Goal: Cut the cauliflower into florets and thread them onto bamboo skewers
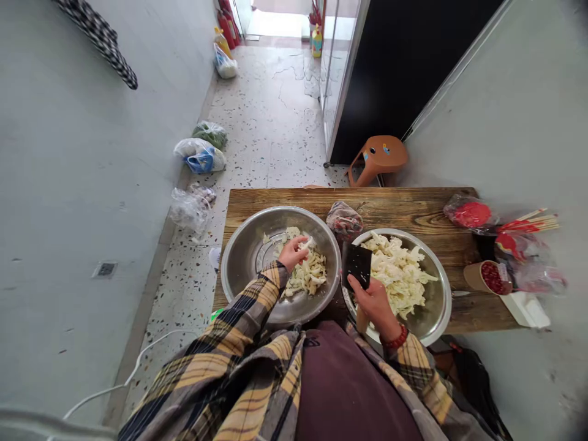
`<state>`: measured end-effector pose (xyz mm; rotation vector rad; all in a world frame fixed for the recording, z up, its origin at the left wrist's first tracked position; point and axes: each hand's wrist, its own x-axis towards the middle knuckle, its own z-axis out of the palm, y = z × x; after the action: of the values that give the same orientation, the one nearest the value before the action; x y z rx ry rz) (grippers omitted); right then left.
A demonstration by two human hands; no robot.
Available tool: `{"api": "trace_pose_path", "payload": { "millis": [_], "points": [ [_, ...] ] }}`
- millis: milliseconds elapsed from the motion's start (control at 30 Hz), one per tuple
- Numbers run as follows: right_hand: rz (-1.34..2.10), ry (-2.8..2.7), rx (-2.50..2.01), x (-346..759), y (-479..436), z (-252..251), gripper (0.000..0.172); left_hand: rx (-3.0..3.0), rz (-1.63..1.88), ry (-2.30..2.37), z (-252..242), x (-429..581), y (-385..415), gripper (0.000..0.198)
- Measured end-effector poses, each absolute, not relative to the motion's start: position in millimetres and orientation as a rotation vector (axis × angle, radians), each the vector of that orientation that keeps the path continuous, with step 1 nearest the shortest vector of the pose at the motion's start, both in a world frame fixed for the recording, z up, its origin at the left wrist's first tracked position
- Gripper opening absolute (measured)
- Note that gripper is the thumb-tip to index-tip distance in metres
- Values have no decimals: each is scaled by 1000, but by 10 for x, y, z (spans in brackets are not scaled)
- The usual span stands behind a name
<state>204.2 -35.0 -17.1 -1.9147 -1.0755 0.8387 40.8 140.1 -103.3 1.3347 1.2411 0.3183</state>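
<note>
My left hand (293, 253) is over the left steel bowl (243, 257), its fingers closed on a pale cauliflower piece (309, 243). Below it, cut cauliflower (305, 275) lies in the right half of that bowl. My right hand (375, 301) grips a cleaver (357, 263) by its wooden handle. The dark blade points away from me, with small white bits stuck to it, above the left rim of the right steel bowl (441, 300). Larger cauliflower pieces (397, 269) are heaped in this second bowl.
A crumpled cloth (344, 219) lies between the bowls on the wooden table (427, 211). At the table's right end are a paper cup of red bits (493, 277), plastic bags and skewers (528, 223). An orange stool (381, 156) stands beyond; bags (202, 156) lie along the left wall.
</note>
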Motion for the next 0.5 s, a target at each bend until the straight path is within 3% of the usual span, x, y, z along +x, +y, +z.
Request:
{"api": "trace_pose_path", "payload": {
  "millis": [167, 500],
  "points": [
    [517, -1726, -1720, 1843, -23, -49, 30, 1389, 309, 1029, -703, 306, 971, 25],
    [585, -2106, -1654, 1731, -279, -128, 48, 1482, 315, 888, -543, 179, 531, 30]
  ]
}}
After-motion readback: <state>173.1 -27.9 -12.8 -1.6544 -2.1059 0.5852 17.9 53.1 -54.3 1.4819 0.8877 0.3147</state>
